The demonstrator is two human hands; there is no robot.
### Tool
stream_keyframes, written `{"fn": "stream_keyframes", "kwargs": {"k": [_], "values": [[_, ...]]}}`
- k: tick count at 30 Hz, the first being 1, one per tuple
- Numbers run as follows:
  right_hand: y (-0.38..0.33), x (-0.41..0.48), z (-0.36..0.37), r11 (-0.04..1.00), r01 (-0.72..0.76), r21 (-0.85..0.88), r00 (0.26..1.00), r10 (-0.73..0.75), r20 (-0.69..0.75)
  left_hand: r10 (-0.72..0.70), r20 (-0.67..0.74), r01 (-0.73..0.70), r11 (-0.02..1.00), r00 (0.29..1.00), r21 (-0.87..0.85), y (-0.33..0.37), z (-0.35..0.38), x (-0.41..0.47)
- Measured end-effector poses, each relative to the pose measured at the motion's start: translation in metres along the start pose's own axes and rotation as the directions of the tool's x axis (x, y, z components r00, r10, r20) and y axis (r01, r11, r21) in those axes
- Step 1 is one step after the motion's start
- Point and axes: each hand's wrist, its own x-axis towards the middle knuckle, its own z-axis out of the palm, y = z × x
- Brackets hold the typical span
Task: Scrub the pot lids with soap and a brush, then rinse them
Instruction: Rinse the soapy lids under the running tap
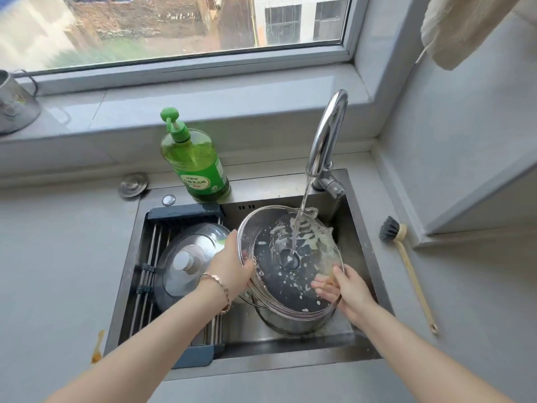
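A glass pot lid with a steel rim is held tilted over the sink, streaked with soap foam. Water from the chrome faucet runs onto it near the knob. My left hand grips the lid's left rim. My right hand holds its lower right rim, fingers showing through the glass. A second lid, steel with a knob, lies on the drying rack at the sink's left. The brush lies on the counter to the right. A green soap bottle stands behind the sink.
A steel pot sits in the basin under the held lid. A drain stopper rests on the counter at the back left. A metal vessel stands on the window sill. A cloth hangs top right.
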Motion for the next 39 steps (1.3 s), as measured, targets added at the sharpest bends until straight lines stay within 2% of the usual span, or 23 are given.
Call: {"fn": "stream_keyframes", "kwargs": {"k": [2, 4, 5, 7, 9, 11, 12, 13, 14, 16, 18, 19, 20, 21, 22, 24, 27, 29, 31, 33, 34, 37, 39], "values": [[-0.001, 0.000, 0.004, 0.998, 0.061, 0.013, 0.998, -0.061, -0.015, 0.152, 0.043, -0.157, 0.923, 0.987, 0.350, -0.010, 0.002, -0.002], [-0.010, -0.003, 0.007, 0.992, 0.122, 0.011, 0.992, -0.122, -0.036, 0.339, 0.062, -0.322, 0.799, 0.939, 0.508, -0.021, 0.005, -0.006], [-0.017, -0.005, 0.008, 0.989, 0.150, 0.002, 0.988, -0.149, -0.044, 0.463, 0.047, -0.408, 0.723, 0.885, 0.557, -0.027, 0.007, -0.006], [-0.034, -0.009, 0.009, 0.979, 0.193, -0.065, 0.978, -0.197, -0.062, 0.684, 0.025, -0.539, 0.551, 0.729, 0.637, -0.038, 0.014, -0.001], [-0.054, -0.015, 0.011, 0.958, 0.200, -0.204, 0.974, -0.217, -0.066, 0.794, 0.106, -0.638, 0.393, 0.599, 0.662, -0.036, 0.021, 0.005], [-0.074, -0.025, 0.016, 0.931, 0.170, -0.323, 0.982, -0.189, -0.026, 0.861, 0.179, -0.741, 0.284, 0.477, 0.608, -0.025, 0.028, 0.005], [-0.084, -0.030, 0.020, 0.913, 0.152, -0.379, 0.986, -0.166, -0.005, 0.884, 0.170, -0.790, 0.285, 0.435, 0.542, -0.022, 0.032, 0.005], [-0.093, -0.036, 0.022, 0.895, 0.132, -0.425, 0.990, -0.142, 0.010, 0.894, 0.124, -0.831, 0.338, 0.430, 0.441, -0.019, 0.035, 0.004], [-0.100, -0.040, 0.024, 0.882, 0.113, -0.458, 0.993, -0.118, 0.018, 0.876, 0.070, -0.848, 0.439, 0.478, 0.298, -0.016, 0.036, 0.001], [-0.111, -0.044, 0.023, 0.862, 0.099, -0.497, 0.995, -0.097, 0.030, 0.766, -0.052, -0.764, 0.643, 0.641, 0.054, -0.010, 0.038, -0.003], [-0.111, -0.039, 0.020, 0.862, 0.129, -0.491, 0.990, -0.138, 0.019, 0.551, -0.146, -0.569, 0.807, 0.822, -0.157, -0.003, 0.044, -0.006], [-0.105, -0.034, 0.018, 0.873, 0.136, -0.468, 0.988, -0.153, 0.001, 0.384, -0.158, -0.415, 0.843, 0.910, -0.343, 0.003, 0.046, -0.008], [-0.096, -0.026, 0.016, 0.887, 0.119, -0.446, 0.989, -0.147, -0.027, 0.208, -0.134, -0.247, 0.803, 0.969, -0.542, 0.008, 0.046, -0.008], [-0.084, -0.019, 0.014, 0.896, 0.086, -0.435, 0.991, -0.122, -0.057, 0.058, -0.079, -0.097, 0.713, 0.995, -0.694, 0.009, 0.047, -0.007], [-0.071, -0.013, 0.011, 0.894, 0.037, -0.446, 0.993, -0.084, -0.085, -0.057, -0.033, 0.008, 0.606, 0.998, -0.795, 0.009, 0.045, -0.006], [-0.045, -0.004, 0.006, 0.889, -0.067, -0.454, 0.992, 0.013, -0.122, -0.215, 0.040, 0.121, 0.378, 0.976, -0.918, 0.002, 0.040, -0.002], [-0.024, 0.000, 0.008, 0.920, -0.199, -0.338, 0.980, 0.180, -0.087, -0.280, 0.147, 0.179, 0.093, 0.949, -0.979, -0.004, 0.030, 0.000], [-0.021, 0.002, 0.012, 0.945, -0.254, -0.207, 0.967, 0.255, -0.025, -0.273, 0.218, 0.219, -0.027, 0.937, -0.975, -0.005, 0.028, 0.000], [-0.022, 0.006, 0.013, 0.967, -0.247, -0.052, 0.969, 0.247, -0.023, -0.256, 0.269, 0.240, -0.139, 0.928, -0.961, -0.006, 0.028, 0.000], [-0.026, 0.011, 0.011, 0.981, -0.189, 0.051, 0.975, 0.193, -0.108, -0.224, 0.297, 0.251, -0.213, 0.928, -0.944, -0.008, 0.030, 0.001], [-0.029, 0.011, 0.010, 0.989, -0.145, 0.036, 0.977, 0.148, -0.151, -0.213, 0.305, 0.258, -0.222, 0.928, -0.940, -0.009, 0.032, 0.002], [-0.044, 0.005, 0.009, 0.992, 0.014, -0.125, 0.975, -0.041, -0.219, -0.211, 0.329, 0.290, -0.196, 0.920, -0.937, -0.012, 0.039, 0.005], [-0.053, 0.002, 0.008, 0.979, 0.114, -0.172, 0.964, -0.151, -0.218, -0.239, 0.362, 0.335, -0.148, 0.901, -0.931, -0.012, 0.042, 0.008]]}}
